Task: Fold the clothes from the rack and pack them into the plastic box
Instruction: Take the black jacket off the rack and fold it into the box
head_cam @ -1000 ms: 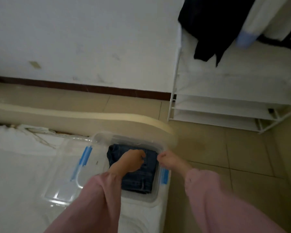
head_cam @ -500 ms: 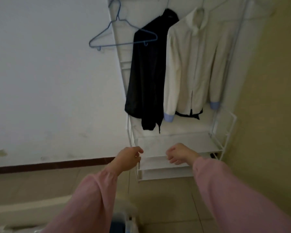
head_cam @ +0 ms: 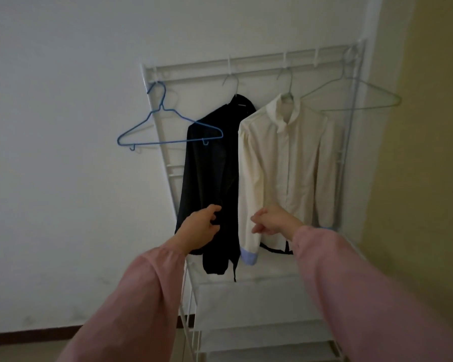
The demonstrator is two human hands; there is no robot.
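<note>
1. At the left end of the rack's (head_cam: 259,58) top rail hangs a blue hanger (head_cam: 154,143) with nothing on it. Leave it there.
2. Next comes the left grip (head_cam: 198,228), a bare hand. Its fingers are half curled and hold nothing. It is up against the lower edge of the black top (head_cam: 209,178). I cannot tell if it touches the cloth.
3. The black top hangs near the middle of the rail. I think it is the one to take now. Do not pull it from the bottom, or the hanger may tip and the top may slide off. Lift the hook up off the rail first.
4. The right grip (head_cam: 272,222) is loose too and holds nothing. It is in front of the sleeve of the white shirt (head_cam: 285,165). Use it to hold the cloth steady while the other one goes up to the hook.
5. The white shirt hangs just beside the black top. Take one thing at a time so they do not tangle.
6. At the right end of the rail is a pale hanger (head_cam: 361,107), bare.
7. The plastic box is not in view. Fold the top flat before it goes in.
</note>
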